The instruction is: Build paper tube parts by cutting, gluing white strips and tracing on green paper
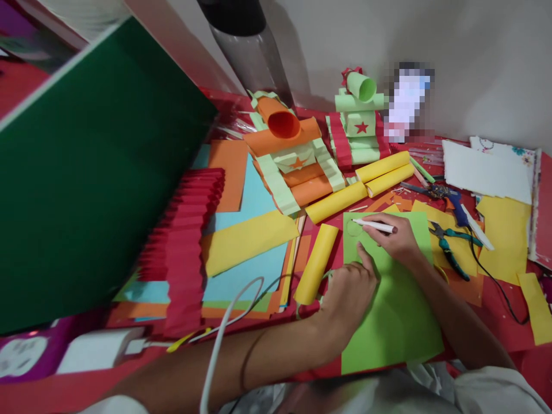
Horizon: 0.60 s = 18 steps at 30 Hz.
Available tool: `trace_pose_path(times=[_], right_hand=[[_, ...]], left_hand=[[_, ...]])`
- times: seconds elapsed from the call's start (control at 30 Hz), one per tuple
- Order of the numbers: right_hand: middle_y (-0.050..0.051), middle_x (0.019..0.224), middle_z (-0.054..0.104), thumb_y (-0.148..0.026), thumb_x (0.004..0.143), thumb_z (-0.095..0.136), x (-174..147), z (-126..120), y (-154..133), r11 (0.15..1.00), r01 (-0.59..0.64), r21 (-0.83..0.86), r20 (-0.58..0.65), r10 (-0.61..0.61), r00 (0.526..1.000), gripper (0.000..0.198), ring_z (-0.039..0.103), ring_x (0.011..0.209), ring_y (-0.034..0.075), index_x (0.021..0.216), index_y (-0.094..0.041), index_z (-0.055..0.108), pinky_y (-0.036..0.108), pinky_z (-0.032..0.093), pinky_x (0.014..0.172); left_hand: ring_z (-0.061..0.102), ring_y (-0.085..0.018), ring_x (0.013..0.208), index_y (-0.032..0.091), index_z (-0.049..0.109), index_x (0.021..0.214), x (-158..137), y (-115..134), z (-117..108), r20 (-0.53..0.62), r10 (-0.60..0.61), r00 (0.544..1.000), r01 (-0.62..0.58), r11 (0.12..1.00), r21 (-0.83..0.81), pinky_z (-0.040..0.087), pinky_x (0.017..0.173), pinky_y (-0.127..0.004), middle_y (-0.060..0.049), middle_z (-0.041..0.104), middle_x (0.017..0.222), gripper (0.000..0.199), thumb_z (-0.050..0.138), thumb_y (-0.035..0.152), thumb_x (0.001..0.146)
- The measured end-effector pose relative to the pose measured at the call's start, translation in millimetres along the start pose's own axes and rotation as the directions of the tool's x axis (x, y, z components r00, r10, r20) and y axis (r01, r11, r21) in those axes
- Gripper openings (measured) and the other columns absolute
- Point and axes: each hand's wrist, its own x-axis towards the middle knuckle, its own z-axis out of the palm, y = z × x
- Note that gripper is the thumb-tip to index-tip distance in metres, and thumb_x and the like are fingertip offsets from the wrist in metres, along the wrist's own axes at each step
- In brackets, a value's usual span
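A sheet of green paper [390, 322] lies before me on the red table, with a small circle drawn near its upper left corner. My right hand [399, 238] grips a white pen [377, 226], its tip at the circle's edge. My left hand [350, 290] rests on the sheet's left side, index finger stretched towards the circle and the other fingers bent. Just left of that hand lies a yellow paper roll [317, 264]. More yellow rolls [336, 201] lie beyond the sheet. Behind them stand an orange and pale green paper model [293, 155] and a green and red one [360, 123].
Teal-handled pliers [452, 247] and a blue-handled tool [457, 204] lie to the right, near yellow paper [504, 236]. At left, a dark green board [86, 167] leans over pleated red paper [185, 247]. A white cable [219, 339] loops across my left forearm. A bottle [254, 52] stands behind.
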Motion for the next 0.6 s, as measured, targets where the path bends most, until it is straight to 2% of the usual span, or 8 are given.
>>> trace_pose_path(times=[0.1,0.23,0.43,0.6], right_hand=[[0.005,0.103,0.083,-0.039,0.091,0.075,-0.6,-0.5,-1.4,1.0,0.011,0.002,0.031,-0.011,0.999,0.022,0.078,0.091,0.02,0.104,-0.023,0.083,0.03,0.06,0.081],[0.004,0.087,0.081,-0.042,0.091,0.074,-1.6,-2.2,-3.0,0.998,-0.059,-0.001,-0.072,0.059,0.996,0.023,0.075,0.076,0.018,0.099,-0.021,0.081,0.027,0.057,0.069],[0.004,0.085,0.079,-0.043,0.09,0.074,-0.1,-2.2,-0.9,0.999,-0.043,0.0,-0.041,0.043,0.998,0.024,0.071,0.072,0.017,0.098,-0.021,0.08,0.025,0.053,0.062],[0.002,0.074,0.074,-0.045,0.091,0.073,-0.7,-3.0,0.2,0.996,-0.085,0.008,-0.104,0.085,0.991,0.025,0.066,0.062,0.015,0.093,-0.021,0.077,0.025,0.05,0.055]], left_hand=[[0.062,-0.018,0.056,0.002,0.034,0.164,0.2,-0.3,0.3,-0.01,0.002,1.0,-0.002,1.0,-0.002,0.043,0.052,-0.024,-0.007,0.064,0.066,0.069,0.056,0.022,0.101],[0.062,-0.019,0.055,-0.001,0.035,0.163,0.1,-0.3,-0.9,-0.004,0.0,1.0,0.0,1.0,0.003,0.043,0.051,-0.025,-0.008,0.064,0.066,0.068,0.054,0.02,0.101],[0.062,-0.019,0.055,0.001,0.035,0.163,0.4,0.8,-4.0,0.018,-0.009,1.0,0.009,1.0,0.005,0.044,0.052,-0.025,-0.007,0.064,0.065,0.068,0.055,0.02,0.101],[0.062,-0.019,0.056,0.0,0.036,0.163,0.4,0.5,-5.3,0.026,-0.012,1.0,0.012,1.0,-0.005,0.045,0.052,-0.026,-0.008,0.064,0.065,0.068,0.054,0.022,0.102]])
